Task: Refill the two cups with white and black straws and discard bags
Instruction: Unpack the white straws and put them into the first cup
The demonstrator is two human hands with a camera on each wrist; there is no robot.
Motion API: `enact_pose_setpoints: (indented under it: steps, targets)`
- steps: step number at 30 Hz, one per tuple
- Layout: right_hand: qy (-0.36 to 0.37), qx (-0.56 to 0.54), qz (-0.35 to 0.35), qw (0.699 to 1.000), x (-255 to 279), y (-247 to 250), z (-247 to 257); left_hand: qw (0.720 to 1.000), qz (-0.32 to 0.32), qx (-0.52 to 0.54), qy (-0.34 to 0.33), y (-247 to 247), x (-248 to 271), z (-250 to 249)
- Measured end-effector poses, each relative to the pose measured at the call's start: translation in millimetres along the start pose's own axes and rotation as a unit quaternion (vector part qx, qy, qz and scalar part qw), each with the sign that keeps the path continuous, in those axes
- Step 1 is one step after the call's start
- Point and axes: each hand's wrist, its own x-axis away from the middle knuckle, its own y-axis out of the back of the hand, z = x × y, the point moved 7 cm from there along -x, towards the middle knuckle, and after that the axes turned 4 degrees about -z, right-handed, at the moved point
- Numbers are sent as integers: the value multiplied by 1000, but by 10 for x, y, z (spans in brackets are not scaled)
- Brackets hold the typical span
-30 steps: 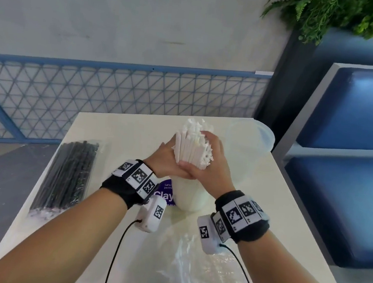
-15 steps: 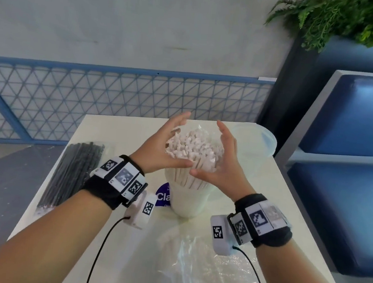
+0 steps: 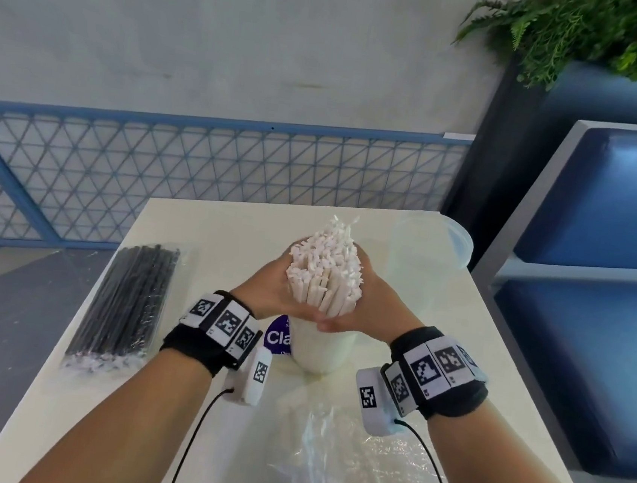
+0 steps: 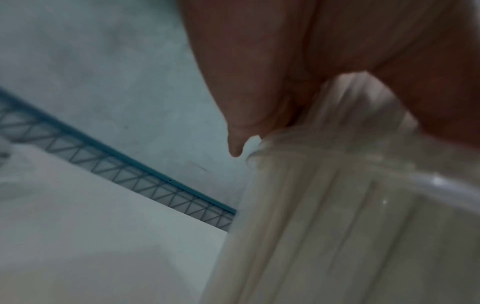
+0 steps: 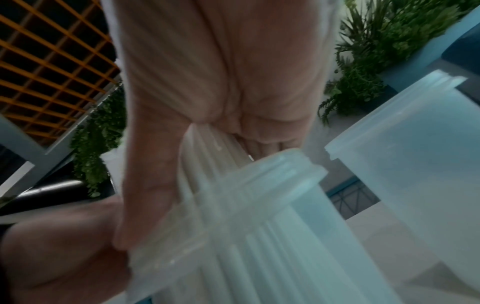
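Note:
A thick bundle of white straws stands upright in a translucent cup at the table's middle. My left hand and right hand wrap around the bundle from both sides just above the rim, thumbs meeting in front. The wrist views show the straws running down into the cup and the left palm against the straws. A second, empty translucent cup stands at the back right. Black straws in their clear bag lie at the left edge. An empty clear bag lies in front.
The white table ends near a blue mesh railing behind. A blue padded bench stands to the right, with a green plant above it. A round purple sticker shows beside the cup.
Half a second ago my hands were spread apart around the fanned straw tops. They have now closed in and squeezed the straws back into a tight bundle, as a second ago.

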Motion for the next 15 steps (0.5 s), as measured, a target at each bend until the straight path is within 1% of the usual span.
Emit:
enact_pose_setpoints:
  steps: [1, 2, 4, 6, 9, 11, 12, 13, 15]
  targets:
    - [2, 2, -12, 1000, -15, -11, 17, 1000, -10, -8, -3, 12, -29, -1]
    - [5, 1, -39, 999, -33, 9, 30, 1000, -21, -7, -9, 25, -54, -41]
    - [14, -25, -112, 993, -48, 103, 54, 999, -50, 2, -21, 71, -118, -114]
    - [16, -78, -169, 982, -42, 194, 45, 995, -83, 34, -35, 118, -159, -184]
    - [27, -164, -215, 962, -19, 285, 83, 987, -120, 98, -53, 186, -170, -301]
    - [52, -186, -217, 957, -21, 299, 118, 984, -117, 118, -59, 223, -174, -337]
    - [62, -179, -206, 960, -26, 279, 122, 985, -108, 115, -62, 236, -167, -344]
    - [65, -164, -185, 967, -32, 241, 117, 988, -98, 101, -62, 249, -155, -320]
    - [44, -135, -117, 983, -15, 139, 78, 995, -67, 63, -40, 249, -110, -210]
